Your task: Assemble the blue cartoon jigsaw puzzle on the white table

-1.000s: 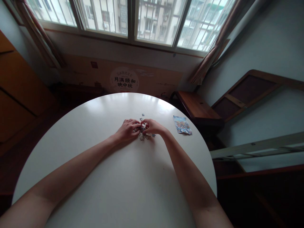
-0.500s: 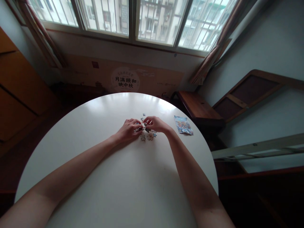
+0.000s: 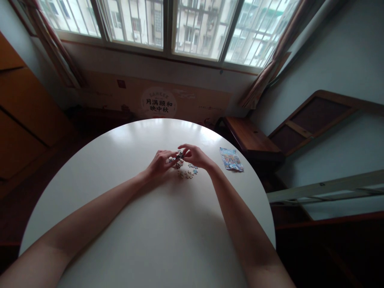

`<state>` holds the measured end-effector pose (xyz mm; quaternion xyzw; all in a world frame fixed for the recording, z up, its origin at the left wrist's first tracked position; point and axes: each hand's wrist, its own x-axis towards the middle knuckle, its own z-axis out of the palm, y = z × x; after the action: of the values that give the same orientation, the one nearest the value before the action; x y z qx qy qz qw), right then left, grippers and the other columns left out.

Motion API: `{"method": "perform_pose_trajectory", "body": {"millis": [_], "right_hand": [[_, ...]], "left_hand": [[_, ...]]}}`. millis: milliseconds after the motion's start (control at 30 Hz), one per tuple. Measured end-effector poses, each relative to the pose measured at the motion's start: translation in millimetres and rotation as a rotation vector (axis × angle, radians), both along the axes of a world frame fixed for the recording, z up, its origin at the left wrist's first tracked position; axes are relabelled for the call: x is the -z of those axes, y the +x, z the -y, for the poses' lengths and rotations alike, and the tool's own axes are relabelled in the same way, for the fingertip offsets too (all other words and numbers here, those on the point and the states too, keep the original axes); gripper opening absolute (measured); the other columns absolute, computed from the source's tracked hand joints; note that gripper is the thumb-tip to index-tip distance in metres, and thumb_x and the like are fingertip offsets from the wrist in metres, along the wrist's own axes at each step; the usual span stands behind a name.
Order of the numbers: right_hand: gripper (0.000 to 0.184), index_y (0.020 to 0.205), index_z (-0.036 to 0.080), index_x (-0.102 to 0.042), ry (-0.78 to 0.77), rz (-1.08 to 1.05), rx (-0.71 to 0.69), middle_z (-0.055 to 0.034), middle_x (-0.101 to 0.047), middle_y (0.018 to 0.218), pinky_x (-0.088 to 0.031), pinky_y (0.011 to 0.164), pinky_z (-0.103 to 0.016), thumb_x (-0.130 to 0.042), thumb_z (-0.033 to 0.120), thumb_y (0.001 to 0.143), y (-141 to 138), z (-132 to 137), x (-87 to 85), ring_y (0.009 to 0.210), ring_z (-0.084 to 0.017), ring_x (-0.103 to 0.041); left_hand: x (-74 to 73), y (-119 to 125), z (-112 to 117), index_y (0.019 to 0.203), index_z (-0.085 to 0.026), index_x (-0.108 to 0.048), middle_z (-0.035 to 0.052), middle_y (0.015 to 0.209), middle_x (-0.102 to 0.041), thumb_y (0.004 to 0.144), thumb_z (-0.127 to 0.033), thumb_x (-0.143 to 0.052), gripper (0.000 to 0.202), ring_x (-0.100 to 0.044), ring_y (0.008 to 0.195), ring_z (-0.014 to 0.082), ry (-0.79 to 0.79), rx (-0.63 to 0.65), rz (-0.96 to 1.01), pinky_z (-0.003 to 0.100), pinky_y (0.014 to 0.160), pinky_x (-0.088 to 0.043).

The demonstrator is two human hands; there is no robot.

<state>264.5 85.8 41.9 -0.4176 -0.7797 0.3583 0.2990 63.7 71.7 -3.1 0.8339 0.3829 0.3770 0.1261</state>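
Small jigsaw puzzle pieces (image 3: 186, 175) lie in a loose cluster on the round white table (image 3: 168, 232). At the cluster's left side is my left hand (image 3: 160, 162), its fingers and thumb curled round some of the pieces. My right hand (image 3: 195, 155) comes in from the other side, fingers bent, the tips on darker jigsaw pieces (image 3: 180, 155) between the two hands. Single pieces are too small to make out, and my fingers partly cover them. Some light and blue pieces lie nearer to me, below the hands.
A crumpled blue picture packet (image 3: 231, 159) lies on the table to the right of my right hand. Beyond the table's right edge stands a brown wooden bench (image 3: 255, 136). Behind the table are a printed banner (image 3: 186, 96) and barred windows.
My right hand has shifted slightly left and away from me, nearer my left fingertips. More pieces now show below the hands; those at the far side are now covered.
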Motion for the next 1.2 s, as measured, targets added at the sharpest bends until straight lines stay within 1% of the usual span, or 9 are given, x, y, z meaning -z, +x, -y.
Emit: {"method": "perform_pose_trajectory", "body": {"millis": [300, 467, 567, 667, 733, 833, 933, 1067, 1200], "right_hand": [[0.012, 0.086, 0.012, -0.069, 0.1, 0.1, 0.084, -0.001, -0.062, 0.074, -0.042, 0.057, -0.019, -0.062, 0.014, 0.075, -7.6, -0.1, 4.0, 0.062, -0.008, -0.054], [0.014, 0.087, 0.012, -0.07, 0.093, 0.088, 0.091, 0.0005, -0.061, 0.07, -0.043, 0.059, -0.019, -0.061, 0.012, 0.075, -4.7, -1.6, 3.4, 0.062, -0.009, -0.055], [0.017, 0.085, 0.014, -0.07, 0.164, 0.117, 0.119, -0.0026, -0.063, 0.081, -0.048, 0.071, -0.024, -0.061, 0.006, 0.073, -3.7, 0.8, 1.1, 0.073, -0.011, -0.059], [0.026, 0.097, 0.015, -0.07, 0.228, 0.114, 0.127, -0.006, -0.064, 0.094, -0.049, 0.08, -0.028, -0.066, 0.009, 0.072, -4.3, 4.4, -1.4, 0.085, -0.014, -0.061], [0.03, 0.104, 0.015, -0.068, 0.194, 0.072, 0.073, -0.0066, -0.066, 0.095, -0.05, 0.079, -0.028, -0.069, 0.016, 0.074, -5.8, 5.2, -1.6, 0.086, -0.015, -0.062], [0.017, 0.094, 0.013, -0.069, 0.102, 0.03, 0.018, -0.0045, -0.068, 0.083, -0.05, 0.072, -0.026, -0.066, 0.017, 0.078, -7.2, 2.8, 0.3, 0.076, -0.013, -0.063], [0.011, 0.084, 0.013, -0.069, 0.127, 0.042, 0.095, -0.0021, -0.067, 0.074, -0.049, 0.068, -0.024, -0.061, 0.011, 0.078, -5.0, -0.8, 2.3, 0.069, -0.012, -0.062], [0.009, 0.084, 0.013, -0.069, 0.199, 0.073, 0.147, -0.0041, -0.067, 0.082, -0.049, 0.069, -0.025, -0.064, 0.015, 0.077, -2.2, -0.7, 3.1, 0.073, -0.012, -0.062], [0.022, 0.09, 0.014, -0.068, 0.052, -0.034, -0.009, -0.0049, -0.069, 0.081, -0.051, 0.067, -0.026, -0.071, 0.03, 0.075, -6.3, 1.8, 5.9, 0.076, -0.014, -0.064]], "left_hand": [[3.0, 0.6, -3.3, 0.089, -0.022, -0.073, 0.0025, 0.086, -0.076, 0.086, -0.038, -0.061, 0.02, -0.07, 0.08, 0.0193, -0.043, -0.075, 0.154, 0.033, 0.083, -0.05], [4.6, 0.6, -4.2, 0.086, -0.02, -0.071, 0.0018, 0.084, -0.075, 0.086, -0.034, -0.059, 0.019, -0.069, 0.076, 0.0175, -0.047, -0.126, 0.197, 0.032, 0.082, -0.051], [5.0, 0.4, -4.7, 0.086, -0.019, -0.071, 0.0022, 0.082, -0.074, 0.085, -0.033, -0.06, 0.017, -0.068, 0.076, 0.0176, -0.043, -0.18, 0.241, 0.032, 0.08, -0.052], [3.7, 0.3, -4.0, 0.088, -0.019, -0.07, 0.0026, 0.083, -0.073, 0.084, -0.031, -0.061, 0.016, -0.068, 0.077, 0.017, -0.039, -0.142, 0.264, 0.03, 0.076, -0.052], [2.1, 0.6, -2.6, 0.09, -0.019, -0.071, 0.0026, 0.086, -0.073, 0.085, -0.031, -0.062, 0.015, -0.068, 0.079, 0.0168, -0.013, -0.081, 0.237, 0.03, 0.078, -0.051], [0.3, 1.3, -0.8, 0.092, -0.021, -0.071, 0.0022, 0.088, -0.074, 0.085, -0.032, -0.064, 0.015, -0.068, 0.081, 0.0174, 0.021, -0.057, 0.202, 0.033, 0.085, -0.049], [0.2, 1.3, -0.9, 0.094, -0.02, -0.071, 0.0025, 0.086, -0.074, 0.084, -0.032, -0.065, 0.017, -0.069, 0.078, 0.0174, -0.009, -0.081, 0.235, 0.032, 0.082, -0.051], [0.7, 0.3, -2.6, 0.089, -0.02, -0.071, 0.002, 0.085, -0.075, 0.084, -0.029, -0.065, 0.012, -0.069, 0.078, 0.0171, 0.005, -0.046, 0.185, 0.031, 0.081, -0.05], [1.2, 0.4, -2.7, 0.088, -0.021, -0.071, 0.0008, 0.082, -0.075, 0.083, -0.03, -0.066, 0.012, -0.069, 0.076, 0.0163, 0.036, -0.046, 0.152, 0.031, 0.085, -0.047]]}}
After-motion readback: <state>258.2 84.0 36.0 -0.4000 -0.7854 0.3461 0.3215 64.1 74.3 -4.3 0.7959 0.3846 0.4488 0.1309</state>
